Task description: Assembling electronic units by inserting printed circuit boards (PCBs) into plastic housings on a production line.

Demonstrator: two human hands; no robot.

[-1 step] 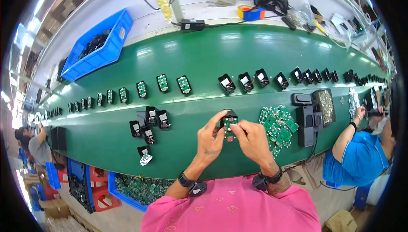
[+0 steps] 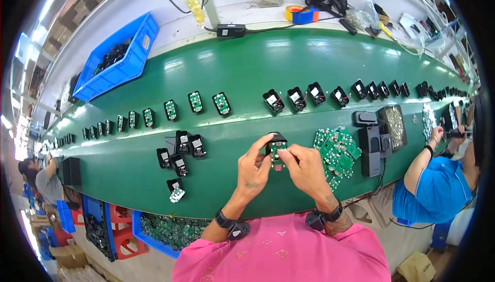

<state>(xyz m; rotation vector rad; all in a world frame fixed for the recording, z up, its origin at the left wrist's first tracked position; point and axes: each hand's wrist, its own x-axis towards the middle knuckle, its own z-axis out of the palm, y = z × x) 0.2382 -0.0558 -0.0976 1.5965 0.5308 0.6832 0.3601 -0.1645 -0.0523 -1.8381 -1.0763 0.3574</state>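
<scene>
Above the near middle of the green bench, my left hand [image 2: 252, 169] is closed around a small black plastic housing [image 2: 278, 137], gripping it by its sides. A green circuit board [image 2: 277, 160] lies at the open face of that housing, a pinkish-red part at its lower end. My right hand [image 2: 308, 167] is closed, its thumb and fingers pressed onto the board from the right. Whether the board is fully seated cannot be made out. Nearest to my right hand is a loose pile of green circuit boards [image 2: 337, 153].
Black housings [image 2: 274, 101] with white parts and red wires stand in a row; board-fitted ones [image 2: 221, 104] continue leftward. Several housings [image 2: 182, 141] cluster left of me. A blue crate [image 2: 116, 57] stands far left, a dark grey device [image 2: 369, 150] right. Co-workers sit at both ends.
The whole view has shifted very slightly. Both hands keep the same grip on the housing and board.
</scene>
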